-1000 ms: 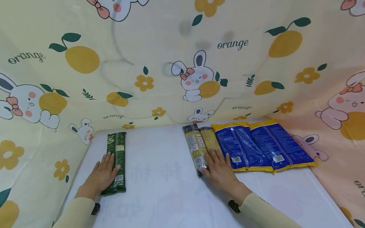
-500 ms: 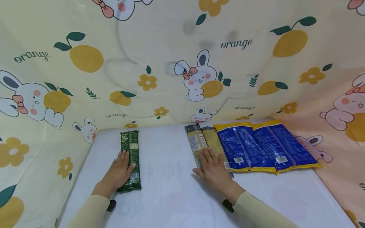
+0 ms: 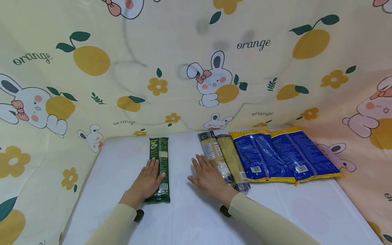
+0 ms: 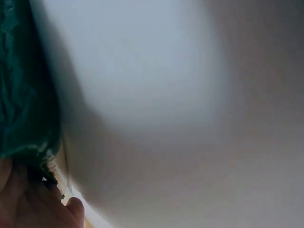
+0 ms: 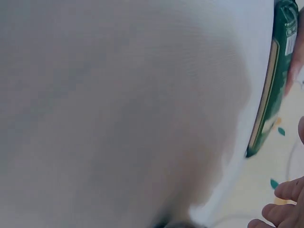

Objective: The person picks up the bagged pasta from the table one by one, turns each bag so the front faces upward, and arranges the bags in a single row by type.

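In the head view my left hand lies with straight fingers on a long green packet, covering part of its left side. The right wrist view shows this green packet edge-on, with a tan strip along its side. My right hand is spread, fingers extended, over the lower left of a clear-wrapped packet of yellowish dried noodles with a white label. Whether it touches that packet I cannot tell. A second yellowish noodle packet lies close along its right side.
Two blue packets with yellow ends lie side by side to the right of the noodles. Everything rests on a white table. A patterned cloth with rabbits and oranges hangs behind and at the sides.
My left hand has slid the green packet to the right across the table. My right hand has moved left, from the noodle packets to their left edge.
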Demonstrator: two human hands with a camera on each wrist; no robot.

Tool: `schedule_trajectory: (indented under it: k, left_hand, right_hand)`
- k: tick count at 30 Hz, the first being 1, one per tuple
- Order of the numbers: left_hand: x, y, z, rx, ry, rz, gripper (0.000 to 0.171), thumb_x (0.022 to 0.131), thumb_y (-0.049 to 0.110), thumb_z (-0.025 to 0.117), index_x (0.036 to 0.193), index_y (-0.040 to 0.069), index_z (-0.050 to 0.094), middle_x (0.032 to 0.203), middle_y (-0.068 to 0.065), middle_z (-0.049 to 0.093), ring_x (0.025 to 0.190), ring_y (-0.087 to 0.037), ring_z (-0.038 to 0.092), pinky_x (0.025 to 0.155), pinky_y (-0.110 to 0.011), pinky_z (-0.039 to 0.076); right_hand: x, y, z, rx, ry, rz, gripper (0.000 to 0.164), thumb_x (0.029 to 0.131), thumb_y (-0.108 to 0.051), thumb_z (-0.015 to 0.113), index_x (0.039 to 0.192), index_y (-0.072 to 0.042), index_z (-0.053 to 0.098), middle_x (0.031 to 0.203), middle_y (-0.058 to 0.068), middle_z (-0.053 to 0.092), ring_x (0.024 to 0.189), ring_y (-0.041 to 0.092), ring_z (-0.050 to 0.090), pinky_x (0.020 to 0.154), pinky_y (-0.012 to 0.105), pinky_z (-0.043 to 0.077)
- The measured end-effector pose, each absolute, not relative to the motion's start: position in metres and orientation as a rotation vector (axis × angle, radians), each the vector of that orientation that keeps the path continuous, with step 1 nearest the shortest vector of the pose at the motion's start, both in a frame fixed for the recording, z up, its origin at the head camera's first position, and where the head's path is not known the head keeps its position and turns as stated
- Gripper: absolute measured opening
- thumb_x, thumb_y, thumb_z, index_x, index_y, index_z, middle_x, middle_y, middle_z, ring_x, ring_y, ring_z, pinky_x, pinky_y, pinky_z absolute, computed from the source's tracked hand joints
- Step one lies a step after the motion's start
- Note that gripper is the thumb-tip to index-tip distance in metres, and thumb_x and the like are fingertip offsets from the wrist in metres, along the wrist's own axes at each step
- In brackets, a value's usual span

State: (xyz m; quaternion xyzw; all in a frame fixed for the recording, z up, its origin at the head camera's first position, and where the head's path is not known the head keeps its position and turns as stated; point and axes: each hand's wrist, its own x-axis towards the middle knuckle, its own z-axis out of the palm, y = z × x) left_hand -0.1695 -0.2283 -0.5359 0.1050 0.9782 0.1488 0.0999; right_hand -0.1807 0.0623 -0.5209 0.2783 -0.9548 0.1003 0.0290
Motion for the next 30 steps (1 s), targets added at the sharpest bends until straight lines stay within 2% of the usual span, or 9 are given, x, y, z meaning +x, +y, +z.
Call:
schedule_trajectory:
  k: [7, 14, 17, 26, 30]
  left_hand:
    - [-0.172, -0.192, -0.536, 0.332, 2.901, 0.450, 0.076, 0.115, 0.047, 0.032, 0.165, -0.006, 0.013, 0.175, -0.025, 0.005, 0.163, -0.043, 0.003, 0.128, -0.060, 0.016]
    - [-0.163, -0.161, -0.535, 0.365, 2.869, 0.534, 0.073, 0.115, 0.044, 0.031, 0.165, -0.007, 0.014, 0.175, -0.025, 0.005, 0.163, -0.042, 0.002, 0.129, -0.058, 0.018]
    - [-0.158, -0.154, -0.532, 0.392, 2.844, 0.559, 0.071, 0.115, 0.041, 0.031, 0.165, -0.007, 0.016, 0.175, -0.024, 0.005, 0.164, -0.040, 0.003, 0.129, -0.057, 0.017]
    - [-0.142, -0.142, -0.521, 0.528, 2.765, 0.551, 0.065, 0.112, 0.033, 0.034, 0.165, -0.004, 0.023, 0.175, -0.021, 0.014, 0.163, -0.038, 0.012, 0.129, -0.057, 0.019]
    - [-0.135, -0.142, -0.516, 0.526, 2.811, 0.443, 0.062, 0.113, 0.034, 0.036, 0.163, -0.002, 0.032, 0.173, -0.019, 0.024, 0.161, -0.036, 0.022, 0.127, -0.058, 0.025]
  right_hand:
    - [-0.190, 0.042, -0.520, 0.889, -2.976, 0.318, 0.071, 0.110, -0.053, 0.048, 0.162, -0.005, 0.039, 0.169, 0.018, 0.036, 0.157, 0.037, 0.033, 0.121, 0.065, 0.032]
    - [-0.183, 0.037, -0.521, 0.916, -3.004, 0.377, 0.068, 0.112, -0.052, 0.041, 0.162, -0.007, 0.039, 0.170, 0.017, 0.034, 0.158, 0.036, 0.031, 0.122, 0.065, 0.029]
    - [-0.179, 0.040, -0.524, 0.923, -2.997, 0.377, 0.064, 0.113, -0.048, 0.042, 0.162, -0.007, 0.041, 0.169, 0.017, 0.036, 0.158, 0.036, 0.032, 0.123, 0.065, 0.029]
    - [-0.158, 0.050, -0.530, 0.957, -2.980, 0.261, 0.062, 0.112, -0.046, 0.045, 0.161, -0.006, 0.043, 0.168, 0.016, 0.038, 0.157, 0.035, 0.034, 0.121, 0.066, 0.030]
    - [-0.143, 0.054, -0.529, 0.967, -3.010, 0.267, 0.063, 0.112, -0.046, 0.047, 0.160, -0.006, 0.043, 0.168, 0.015, 0.039, 0.157, 0.034, 0.033, 0.122, 0.065, 0.030]
